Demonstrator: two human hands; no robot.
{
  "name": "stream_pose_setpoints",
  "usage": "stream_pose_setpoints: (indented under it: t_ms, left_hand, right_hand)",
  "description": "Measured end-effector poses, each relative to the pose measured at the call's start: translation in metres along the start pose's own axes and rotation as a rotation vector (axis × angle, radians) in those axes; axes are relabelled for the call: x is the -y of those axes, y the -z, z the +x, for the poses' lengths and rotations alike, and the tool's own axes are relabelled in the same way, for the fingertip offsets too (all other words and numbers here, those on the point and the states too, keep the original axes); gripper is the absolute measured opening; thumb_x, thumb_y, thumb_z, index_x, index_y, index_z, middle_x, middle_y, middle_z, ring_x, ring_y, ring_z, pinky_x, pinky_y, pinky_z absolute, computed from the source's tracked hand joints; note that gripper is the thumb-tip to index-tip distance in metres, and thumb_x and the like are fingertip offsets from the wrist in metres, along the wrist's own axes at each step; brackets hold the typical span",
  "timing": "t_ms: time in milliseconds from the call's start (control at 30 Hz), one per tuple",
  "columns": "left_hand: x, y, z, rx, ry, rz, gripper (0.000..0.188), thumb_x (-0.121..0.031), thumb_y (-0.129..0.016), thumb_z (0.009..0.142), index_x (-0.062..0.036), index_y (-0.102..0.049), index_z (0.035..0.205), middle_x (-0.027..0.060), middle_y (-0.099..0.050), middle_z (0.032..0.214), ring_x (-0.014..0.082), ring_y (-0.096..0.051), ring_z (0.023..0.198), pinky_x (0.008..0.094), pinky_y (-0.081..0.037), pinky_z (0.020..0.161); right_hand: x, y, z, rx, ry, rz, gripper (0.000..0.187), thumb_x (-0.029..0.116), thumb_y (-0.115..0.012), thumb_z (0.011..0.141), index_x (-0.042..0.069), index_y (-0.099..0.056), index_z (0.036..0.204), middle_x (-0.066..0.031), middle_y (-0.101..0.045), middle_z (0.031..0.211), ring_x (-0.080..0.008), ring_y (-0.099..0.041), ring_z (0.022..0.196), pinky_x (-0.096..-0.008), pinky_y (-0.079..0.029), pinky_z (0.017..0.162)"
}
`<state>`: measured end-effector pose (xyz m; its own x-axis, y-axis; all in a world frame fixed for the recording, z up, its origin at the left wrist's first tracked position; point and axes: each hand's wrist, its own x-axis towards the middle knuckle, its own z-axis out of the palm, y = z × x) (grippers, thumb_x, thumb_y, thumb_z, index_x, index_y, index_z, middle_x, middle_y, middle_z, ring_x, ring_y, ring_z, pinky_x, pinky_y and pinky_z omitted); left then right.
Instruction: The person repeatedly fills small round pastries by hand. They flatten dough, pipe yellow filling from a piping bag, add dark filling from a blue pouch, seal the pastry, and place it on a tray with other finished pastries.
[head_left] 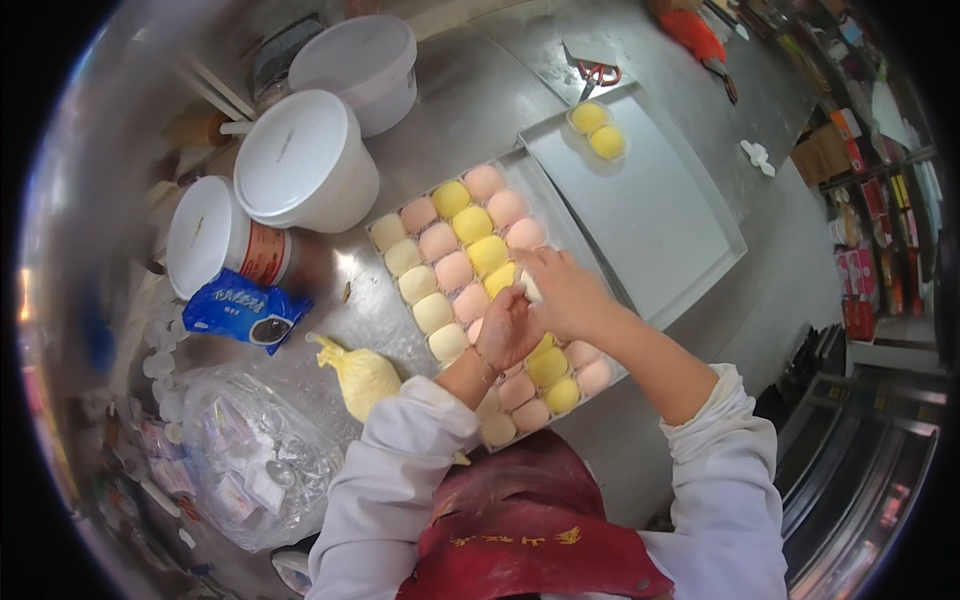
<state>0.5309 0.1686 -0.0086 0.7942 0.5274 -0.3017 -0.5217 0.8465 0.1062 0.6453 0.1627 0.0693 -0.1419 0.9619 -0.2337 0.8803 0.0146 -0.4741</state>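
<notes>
My two hands meet above a tray (pixel 437 385) filled with rows of soft round dough balls in clear cups. The rows are cream, pink and yellow, such as the yellow ball (pixel 473 225) and the pink ball (pixel 484 182). Between my hands a small whitish piece (pixel 529 286) shows, mostly covered by fingers, so its kind is unclear. My left hand (pixel 508 328) is closed, its fingers curled up against that piece. From the right, my right hand (pixel 562 285) bends its fingers over the same piece. Several balls are hidden under my hands and wrists.
To the right lies a second metal tray (pixel 665 215) with two yellow balls (pixel 597 130) at its far corner. Red-handled scissors (pixel 597 73) lie beyond it. Lidded white tubs (pixel 300 160), a blue packet (pixel 247 308), a filled piping bag (pixel 360 375) and a clear plastic bag (pixel 262 455) stand left.
</notes>
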Motion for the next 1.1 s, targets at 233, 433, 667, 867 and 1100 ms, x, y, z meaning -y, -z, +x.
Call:
stream_pose_setpoints:
  t_ms: [233, 433, 667, 867, 1100]
  left_hand:
    - [-0.040, -0.012, 0.114, 0.012, -0.191, 0.017, 0.039, -0.023, -0.027, 0.084, -0.0011, -0.039, 0.114, 0.0100, -0.045, 0.115, 0.0224, -0.041, 0.108, 0.0352, -0.028, 0.096]
    - [-0.059, 0.000, 0.165, -0.115, -0.391, 0.126, 0.040, -0.033, -0.026, 0.089, -0.0057, -0.039, 0.115, 0.0071, -0.045, 0.115, 0.0191, -0.041, 0.107, 0.0312, -0.028, 0.093]
    - [-0.066, 0.007, 0.168, -0.254, -0.463, 0.118, 0.038, -0.032, -0.025, 0.090, -0.0049, -0.040, 0.112, 0.0058, -0.044, 0.114, 0.0169, -0.039, 0.107, 0.0291, -0.027, 0.093]
    - [-0.070, -0.012, 0.147, -0.330, -0.560, 0.108, 0.039, -0.031, -0.025, 0.090, -0.0032, -0.038, 0.114, 0.0060, -0.042, 0.116, 0.0166, -0.036, 0.108, 0.0284, -0.025, 0.096]
    - [-0.040, -0.025, 0.015, -0.355, -0.511, 0.133, 0.043, -0.028, -0.029, 0.089, -0.0006, -0.028, 0.123, 0.0069, -0.032, 0.126, 0.0188, -0.029, 0.117, 0.0306, -0.017, 0.101]
  right_hand:
    - [-0.071, 0.025, 0.084, -0.197, 0.019, 0.068, 0.056, 0.004, -0.054, 0.064, 0.012, -0.036, 0.117, -0.0121, -0.050, 0.102, -0.0313, -0.046, 0.095, -0.0390, -0.043, 0.077]
    - [-0.098, 0.032, 0.139, -0.036, -0.034, 0.137, 0.064, 0.001, -0.055, 0.061, 0.012, -0.034, 0.120, -0.0132, -0.052, 0.102, -0.0314, -0.047, 0.094, -0.0389, -0.042, 0.077]
    - [-0.095, 0.017, 0.168, 0.011, 0.045, -0.089, 0.067, 0.001, -0.058, 0.059, 0.014, -0.034, 0.120, -0.0102, -0.051, 0.104, -0.0286, -0.046, 0.099, -0.0365, -0.044, 0.076]
    - [-0.091, 0.007, 0.180, 0.025, 0.193, -0.121, 0.068, -0.003, -0.057, 0.058, 0.017, -0.036, 0.119, -0.0068, -0.050, 0.105, -0.0273, -0.044, 0.102, -0.0358, -0.043, 0.078]
    - [-0.113, -0.014, 0.179, -0.142, 0.356, -0.158, 0.051, 0.000, -0.040, 0.070, 0.016, -0.041, 0.118, -0.0109, -0.044, 0.114, -0.0285, -0.041, 0.106, -0.0367, -0.042, 0.081]
